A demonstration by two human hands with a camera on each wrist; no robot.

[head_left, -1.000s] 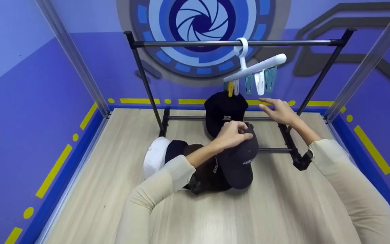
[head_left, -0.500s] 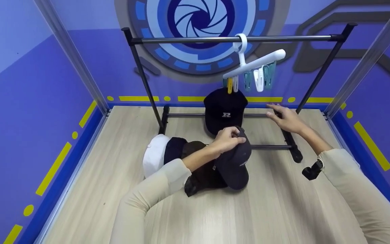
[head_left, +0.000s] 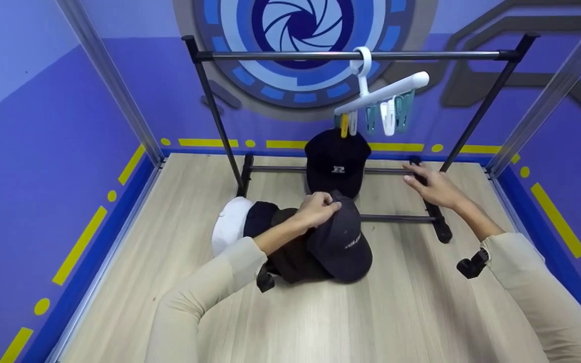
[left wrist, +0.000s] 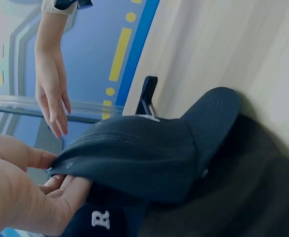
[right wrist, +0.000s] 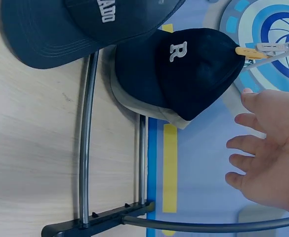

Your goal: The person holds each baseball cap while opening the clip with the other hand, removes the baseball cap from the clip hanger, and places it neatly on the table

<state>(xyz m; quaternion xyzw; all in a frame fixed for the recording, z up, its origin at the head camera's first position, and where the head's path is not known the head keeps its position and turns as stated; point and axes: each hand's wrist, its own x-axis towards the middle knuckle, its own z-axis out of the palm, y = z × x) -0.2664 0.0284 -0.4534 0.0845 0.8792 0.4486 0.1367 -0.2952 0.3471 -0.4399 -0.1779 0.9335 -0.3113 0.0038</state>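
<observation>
My left hand (head_left: 315,210) pinches the back edge of a dark grey cap (head_left: 343,242) between thumb and fingers, as the left wrist view also shows. Its brim points toward me, over a brown cap (head_left: 295,257). Behind it, a black cap (head_left: 337,156) with a white R hangs from the clip hanger; in the right wrist view a yellow clothespin (right wrist: 250,53) grips its top. My right hand (head_left: 437,187) hovers to the right of the caps with fingers extended, touching nothing. The white hanger (head_left: 386,96) hooks over the rack's top bar, with several pegs beneath.
The black metal rack (head_left: 290,56) stands on the wooden table (head_left: 179,302) near the back wall. A white cap (head_left: 229,227) and a navy cap (head_left: 260,219) lie left of the brown one. Walls enclose both sides.
My left hand has moved left and slightly down with the grey cap, away from the black cap. The right hand has drawn down and to the right, away from the pegs.
</observation>
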